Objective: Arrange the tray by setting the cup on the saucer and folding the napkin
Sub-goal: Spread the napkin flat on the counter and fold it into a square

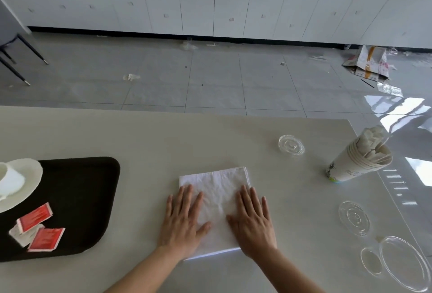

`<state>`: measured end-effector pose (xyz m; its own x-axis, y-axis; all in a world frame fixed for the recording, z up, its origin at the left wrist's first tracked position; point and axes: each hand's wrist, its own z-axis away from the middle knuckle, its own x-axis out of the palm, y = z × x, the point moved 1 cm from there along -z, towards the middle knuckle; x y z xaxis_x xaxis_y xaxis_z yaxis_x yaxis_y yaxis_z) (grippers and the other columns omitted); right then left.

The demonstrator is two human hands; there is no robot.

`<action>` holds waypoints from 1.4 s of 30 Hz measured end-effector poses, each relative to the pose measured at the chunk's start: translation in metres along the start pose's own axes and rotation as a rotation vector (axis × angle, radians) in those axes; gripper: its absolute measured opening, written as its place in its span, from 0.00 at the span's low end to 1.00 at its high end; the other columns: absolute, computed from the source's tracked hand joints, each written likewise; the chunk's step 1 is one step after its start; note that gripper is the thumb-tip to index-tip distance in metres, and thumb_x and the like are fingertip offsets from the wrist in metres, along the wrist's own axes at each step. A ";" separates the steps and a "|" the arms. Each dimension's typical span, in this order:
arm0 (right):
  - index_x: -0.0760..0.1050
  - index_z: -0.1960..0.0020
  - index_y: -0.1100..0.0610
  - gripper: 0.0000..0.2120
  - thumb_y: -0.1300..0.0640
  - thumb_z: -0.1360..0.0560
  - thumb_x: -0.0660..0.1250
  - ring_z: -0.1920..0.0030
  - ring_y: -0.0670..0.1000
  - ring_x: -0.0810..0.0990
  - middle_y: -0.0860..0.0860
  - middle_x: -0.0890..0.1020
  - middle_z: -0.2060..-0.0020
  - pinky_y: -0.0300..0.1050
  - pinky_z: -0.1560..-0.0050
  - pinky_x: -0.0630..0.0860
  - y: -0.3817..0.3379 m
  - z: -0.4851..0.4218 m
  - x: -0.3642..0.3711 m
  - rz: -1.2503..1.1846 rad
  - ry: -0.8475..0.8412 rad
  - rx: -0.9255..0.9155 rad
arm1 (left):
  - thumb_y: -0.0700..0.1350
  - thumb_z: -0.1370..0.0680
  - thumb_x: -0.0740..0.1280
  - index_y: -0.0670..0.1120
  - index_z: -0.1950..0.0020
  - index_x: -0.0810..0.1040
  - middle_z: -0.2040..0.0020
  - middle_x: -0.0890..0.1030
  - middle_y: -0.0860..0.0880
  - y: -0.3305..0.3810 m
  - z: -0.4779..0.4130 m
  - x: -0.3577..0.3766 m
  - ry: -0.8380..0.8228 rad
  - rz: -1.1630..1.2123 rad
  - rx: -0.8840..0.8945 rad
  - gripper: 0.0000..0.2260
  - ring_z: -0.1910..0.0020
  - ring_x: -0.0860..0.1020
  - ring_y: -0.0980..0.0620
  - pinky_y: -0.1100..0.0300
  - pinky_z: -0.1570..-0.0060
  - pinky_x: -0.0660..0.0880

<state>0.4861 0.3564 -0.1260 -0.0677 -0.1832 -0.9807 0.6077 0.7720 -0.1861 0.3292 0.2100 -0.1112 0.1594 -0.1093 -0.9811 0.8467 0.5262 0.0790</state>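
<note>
A white napkin [216,189] lies folded into a rectangle on the beige table in front of me. My left hand [183,220] presses flat on its left half with fingers spread. My right hand [253,220] lies flat on its right half in the same way. At the far left, a black tray [81,199] carries a white saucer [28,175] with a white cup [9,182] standing on it, partly cut off by the frame edge.
Red sachets [35,218] and a pale sachet lie on the tray's near part. At the right stand a stack of paper cups [360,161] stuffed with paper, and several clear plastic lids [291,145]. The table's far edge runs across the middle, with the floor beyond.
</note>
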 end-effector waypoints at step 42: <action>0.77 0.35 0.53 0.23 0.47 0.28 0.74 0.33 0.50 0.74 0.45 0.77 0.34 0.49 0.38 0.76 -0.052 0.078 -0.001 -0.146 0.096 -0.283 | 0.34 0.39 0.70 0.47 0.64 0.77 0.62 0.77 0.49 -0.106 0.128 -0.013 0.221 0.020 0.292 0.09 0.65 0.76 0.48 0.57 0.64 0.74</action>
<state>0.5162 0.2686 -0.1106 -0.2202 -0.2562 -0.9412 0.3431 0.8829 -0.3206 0.3026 0.0477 -0.0846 0.0911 0.1004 -0.9908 0.9589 0.2597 0.1145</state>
